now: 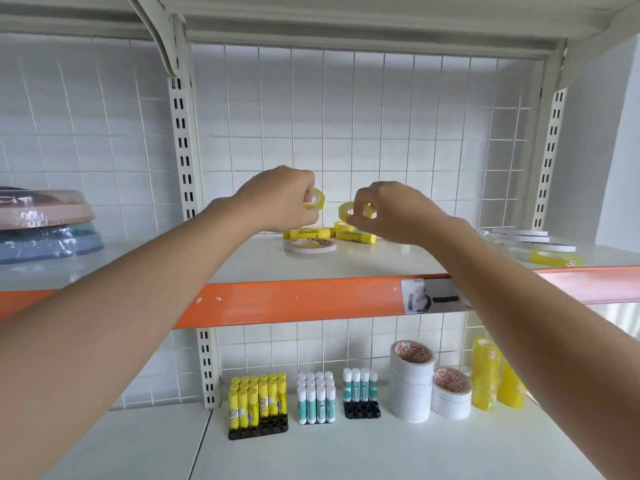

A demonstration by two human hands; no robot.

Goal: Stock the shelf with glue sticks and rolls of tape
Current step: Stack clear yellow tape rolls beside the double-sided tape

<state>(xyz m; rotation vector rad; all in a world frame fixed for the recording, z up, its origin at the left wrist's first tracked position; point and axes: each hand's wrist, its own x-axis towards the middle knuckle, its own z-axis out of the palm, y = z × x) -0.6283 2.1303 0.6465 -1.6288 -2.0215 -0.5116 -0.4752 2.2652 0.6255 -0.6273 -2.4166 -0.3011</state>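
Above the upper shelf (346, 261), both hands are pinching small yellow tape rolls: left hand (280, 202) gripping one roll (317, 197), right hand (384, 213) another (348, 211), glue sticks (311, 233) lying flat just beneath them.

A stationery shop, by the look of it. White metal retail shelving (277, 261) is standing against a wire grid back panel (346, 133), with slotted uprights (181, 140) carrying the brackets. An orange price strip (294, 299) is running along the upper shelf's front edge, holding a printed label (429, 296). Below, stock is sitting in neat rows: yellow glue sticks (258, 400) in a black tray, white-capped glue sticks (317, 398), stacked white tape rolls (412, 382) and yellow tape rolls (485, 375).
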